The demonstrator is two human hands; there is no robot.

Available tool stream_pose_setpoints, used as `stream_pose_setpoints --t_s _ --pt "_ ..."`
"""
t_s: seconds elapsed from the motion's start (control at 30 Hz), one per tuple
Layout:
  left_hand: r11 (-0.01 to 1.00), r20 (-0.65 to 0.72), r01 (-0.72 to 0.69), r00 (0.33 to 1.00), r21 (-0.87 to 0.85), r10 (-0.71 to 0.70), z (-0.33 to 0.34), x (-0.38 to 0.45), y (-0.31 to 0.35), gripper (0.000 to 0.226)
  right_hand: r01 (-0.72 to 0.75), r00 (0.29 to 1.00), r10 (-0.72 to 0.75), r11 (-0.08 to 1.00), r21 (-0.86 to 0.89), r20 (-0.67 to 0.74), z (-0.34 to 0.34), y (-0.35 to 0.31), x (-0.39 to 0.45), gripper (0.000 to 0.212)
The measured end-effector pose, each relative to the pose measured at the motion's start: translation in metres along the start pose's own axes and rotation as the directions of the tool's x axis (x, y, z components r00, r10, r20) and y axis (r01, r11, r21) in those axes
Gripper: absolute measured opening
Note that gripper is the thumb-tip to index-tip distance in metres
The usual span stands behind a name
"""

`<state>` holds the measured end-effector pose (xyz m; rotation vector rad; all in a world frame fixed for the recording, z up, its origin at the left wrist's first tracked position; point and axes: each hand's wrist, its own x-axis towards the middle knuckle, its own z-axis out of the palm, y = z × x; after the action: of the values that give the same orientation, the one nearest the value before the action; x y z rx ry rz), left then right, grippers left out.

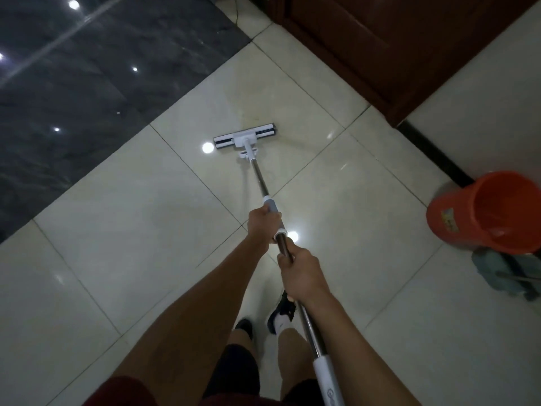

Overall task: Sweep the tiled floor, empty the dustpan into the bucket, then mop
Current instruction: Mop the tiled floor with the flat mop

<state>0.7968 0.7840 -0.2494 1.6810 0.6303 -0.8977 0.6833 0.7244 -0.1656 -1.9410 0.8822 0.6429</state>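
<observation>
Right, both hands on the mop pole (260, 178): left hand (261, 225) wrapped round the grey sleeve grip, right hand (301, 275) clenched round bare metal further back. Mop head (245, 138), flat white bar w/ dark strips, sits out front on the tiled floor (123, 230), pale glossy squares w/ thin grout lines. Risks: wet gloss means slip underfoot, shoes (281, 313) just behind the pole; a wide swing right could clip the orange plastic bucket (483, 213), well apart for now. Grey cloth mop (497, 271) lies beside it, a trip hazard. Dark wood cabinet (380, 39) ahead, so an overshoot may knock it.
</observation>
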Motion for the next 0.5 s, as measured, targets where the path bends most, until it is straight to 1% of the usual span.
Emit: stream_pose_setpoints --t_s 0.07,0.2,0.23,0.33,0.37,0.5 --pt "0.999 -0.038 0.016 0.999 -0.031 -0.017 0.006 0.018 0.025 0.006 0.014 1.000 -0.014 1.000 0.002 0.007 -0.016 -0.017 0.023 0.034" --pt "0.995 -0.077 0.072 0.994 -0.069 -0.077 0.010 0.068 0.065 0.039 0.018 0.999 -0.018 1.000 0.014 0.030 -0.041 -0.055 0.067 0.031" --pt "0.993 -0.085 0.073 0.993 -0.088 -0.080 0.010 0.078 0.078 0.038 0.003 0.999 -0.005 0.999 0.034 0.042 -0.046 -0.065 0.079 0.030" --pt "0.989 -0.094 0.059 0.993 -0.133 -0.072 0.005 0.114 0.115 0.012 -0.015 0.998 0.011 0.997 0.078 0.055 -0.056 -0.101 0.119 0.030" --pt "0.987 -0.089 0.046 0.994 -0.154 -0.061 0.002 0.127 0.128 0.007 -0.014 0.999 0.010 0.996 0.084 0.053 -0.058 -0.114 0.133 0.031" --pt "0.983 -0.100 0.034 0.994 -0.183 -0.053 -0.017 0.178 0.190 0.007 -0.019 0.999 0.015 0.996 0.092 0.049 -0.059 -0.172 0.192 0.034"
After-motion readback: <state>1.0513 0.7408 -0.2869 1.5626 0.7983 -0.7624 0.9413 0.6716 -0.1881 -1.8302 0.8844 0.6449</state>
